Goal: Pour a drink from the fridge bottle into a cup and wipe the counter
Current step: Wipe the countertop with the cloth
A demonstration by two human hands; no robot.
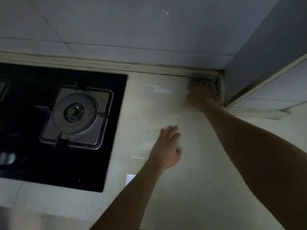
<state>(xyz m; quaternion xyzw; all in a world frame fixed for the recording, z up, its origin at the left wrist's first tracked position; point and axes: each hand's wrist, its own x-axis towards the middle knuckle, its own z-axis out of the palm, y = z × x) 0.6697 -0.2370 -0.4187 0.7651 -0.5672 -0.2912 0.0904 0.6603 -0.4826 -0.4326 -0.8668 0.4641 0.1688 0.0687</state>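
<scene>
The pale tabletop (166,196) carried a black gas hob (49,113) at left; no bottle or cup was in view, so pouring could not be verified. The left hand (166,150) rested loose and empty at centre. The right hand (201,95) pressed spread fingers on a grey cloth (199,76) in the far right corner, with wiping judged under way.

Counting now. I see two hands: left hand (167,146), right hand (201,95). One grey cloth (196,77). One black hob (99,163). Burners, I make it two: full burner (77,112), second burner (3,87) cut by frame edge. One silvery knob (7,157), blurred. One pale counter (182,188). One small white scrap (130,179), kind unclear.
</scene>
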